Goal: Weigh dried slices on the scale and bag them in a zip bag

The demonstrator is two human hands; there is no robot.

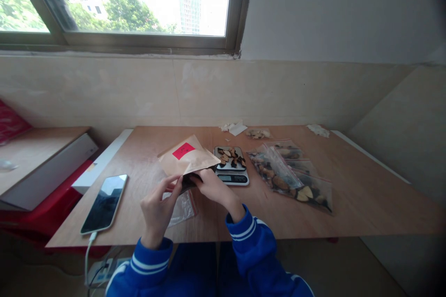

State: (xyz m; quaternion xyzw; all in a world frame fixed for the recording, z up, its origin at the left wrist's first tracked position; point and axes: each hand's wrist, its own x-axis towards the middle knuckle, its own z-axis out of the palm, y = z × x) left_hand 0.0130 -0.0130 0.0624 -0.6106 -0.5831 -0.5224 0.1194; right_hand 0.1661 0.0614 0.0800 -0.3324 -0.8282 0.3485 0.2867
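Observation:
A tan paper bag (198, 160) with a red label (183, 151) is tilted in front of me, its dark opening facing my body. My left hand (158, 206) pinches the left edge of that opening. At the opening's right side, my right hand (212, 188) is closed on the bag's edge, its fingertips partly hidden inside. Just beyond my right hand stands a small digital scale (240, 179), bearing dark-edged dried slices (232, 154). Under the bag and my left hand lies a clear zip bag (183, 211) on the table.
Right of the scale lie overlapping zip bags of dried slices (291, 181). A smaller bag (258, 134) and white scraps (238, 128) are near the wall. A phone (106, 204) with a charging cable (88, 250) rests at the table's (278, 225) left edge.

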